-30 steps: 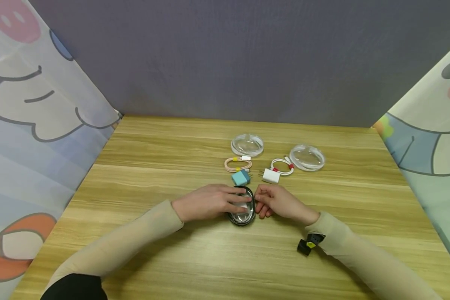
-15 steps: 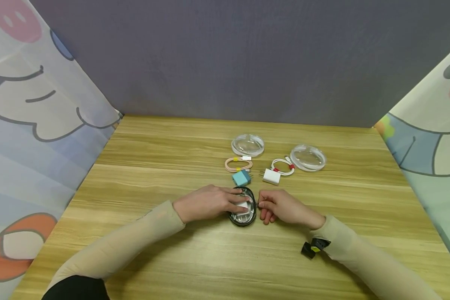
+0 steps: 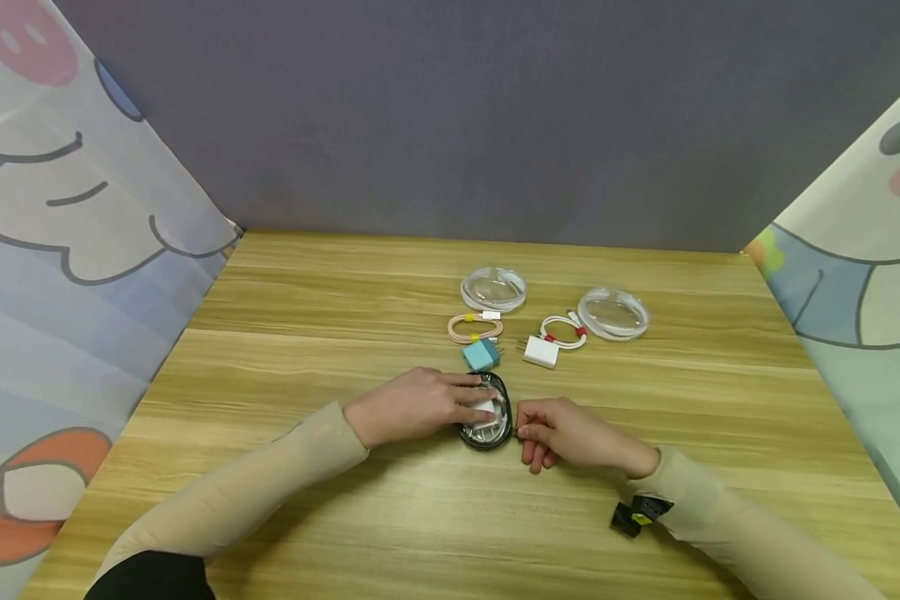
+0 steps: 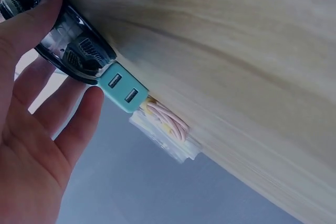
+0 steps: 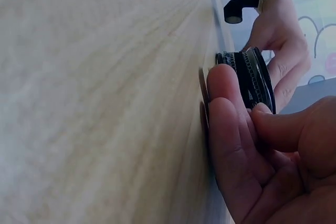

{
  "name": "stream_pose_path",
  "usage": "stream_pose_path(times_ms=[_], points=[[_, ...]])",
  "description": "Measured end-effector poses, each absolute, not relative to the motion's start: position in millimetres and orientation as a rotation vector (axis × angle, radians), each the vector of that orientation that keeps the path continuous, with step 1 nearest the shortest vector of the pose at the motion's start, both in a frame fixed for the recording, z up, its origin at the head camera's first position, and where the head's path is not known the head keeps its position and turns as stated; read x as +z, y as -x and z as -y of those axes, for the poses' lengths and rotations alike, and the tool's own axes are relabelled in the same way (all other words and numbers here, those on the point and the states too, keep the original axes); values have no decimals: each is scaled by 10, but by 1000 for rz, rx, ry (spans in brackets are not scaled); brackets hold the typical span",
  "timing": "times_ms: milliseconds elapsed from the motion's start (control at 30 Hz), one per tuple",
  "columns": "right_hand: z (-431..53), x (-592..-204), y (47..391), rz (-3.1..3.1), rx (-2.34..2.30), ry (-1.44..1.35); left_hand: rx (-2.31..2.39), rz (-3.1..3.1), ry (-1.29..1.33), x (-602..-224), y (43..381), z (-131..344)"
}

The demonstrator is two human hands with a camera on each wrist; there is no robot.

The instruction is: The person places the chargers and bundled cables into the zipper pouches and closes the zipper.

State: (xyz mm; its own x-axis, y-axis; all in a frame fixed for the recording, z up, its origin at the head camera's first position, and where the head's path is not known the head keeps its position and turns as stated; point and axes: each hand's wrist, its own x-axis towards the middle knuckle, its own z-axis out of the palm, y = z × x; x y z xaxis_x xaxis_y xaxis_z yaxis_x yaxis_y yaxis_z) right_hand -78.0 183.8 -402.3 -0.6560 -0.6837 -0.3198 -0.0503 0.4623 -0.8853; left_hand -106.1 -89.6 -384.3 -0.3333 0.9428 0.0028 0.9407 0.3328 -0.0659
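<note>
A small oval zip case (image 3: pixel 506 421) with a black rim and clear top lies on the table, a white block showing inside it. My left hand (image 3: pixel 416 406) holds it from the left, fingers spread over the lid; the left wrist view has the thumb (image 4: pixel 44 17) against its side. At the case's right edge, my right hand (image 3: pixel 566 433) pinches a small dark zipper pull between thumb and index finger. The right wrist view shows the dark zipper teeth (image 5: pixel 249 72) along the side wall, while the fingertips mostly cover the pull.
Behind the case stand a turquoise charger (image 3: pixel 482 355) and a white charger (image 3: pixel 542 352). Farther back lie a pink cable (image 3: pixel 453 332), a white cable (image 3: pixel 552 321) and two clear cases with white rims, one left (image 3: pixel 492 309), one right (image 3: pixel 615 336). A grey panel (image 3: pixel 495 125) closes the back.
My right hand has slid along the case's right edge toward my body, from the upper part to the lower right. The left hand and the case have stayed put.
</note>
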Motion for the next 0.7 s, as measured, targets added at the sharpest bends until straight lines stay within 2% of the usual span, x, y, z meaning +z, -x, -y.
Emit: stream_pose_path(times_ms=[400, 700], points=[[-1904, -4052, 983, -2161, -1344, 502, 224, 2363, 1779, -3837, 1023, 960], [-1832, -4071, 1144, -2328, -1219, 629, 158, 2256, 1912, -3819, 1055, 908]])
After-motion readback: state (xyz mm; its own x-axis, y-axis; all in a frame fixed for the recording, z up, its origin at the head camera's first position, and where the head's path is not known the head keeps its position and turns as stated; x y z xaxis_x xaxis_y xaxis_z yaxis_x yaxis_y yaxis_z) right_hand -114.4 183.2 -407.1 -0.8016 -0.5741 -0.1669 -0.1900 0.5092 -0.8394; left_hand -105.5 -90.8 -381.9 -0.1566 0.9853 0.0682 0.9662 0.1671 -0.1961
